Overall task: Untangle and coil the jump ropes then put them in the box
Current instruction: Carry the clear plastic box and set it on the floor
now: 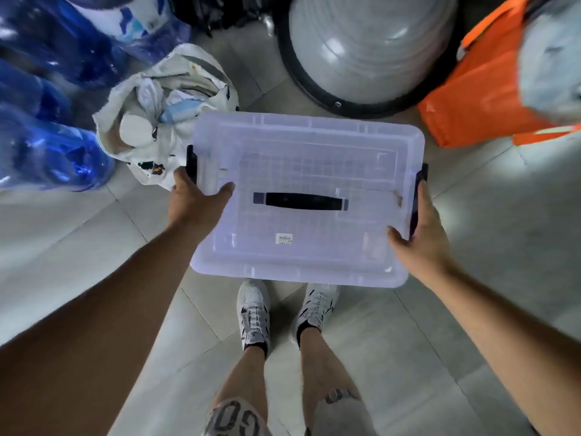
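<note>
A clear plastic box (pixel 308 152) with its lid on and a black carry handle (pixel 300 202) on top is held above the tiled floor in front of me. My left hand (pixel 195 202) grips its left side at the black latch, thumb lying on the lid. My right hand (pixel 421 237) grips the right side at the other black latch, thumb on the lid corner. The box looks empty through the lid. No jump ropes are in view.
A white cloth bag (pixel 163 121) stuffed with fabric sits left of the box. Blue water bottles (pixel 47 99) stand at far left. A grey half balance ball (pixel 371 48) lies behind, an orange bag (pixel 484 89) at right. My feet (pixel 254 309) stand below the box.
</note>
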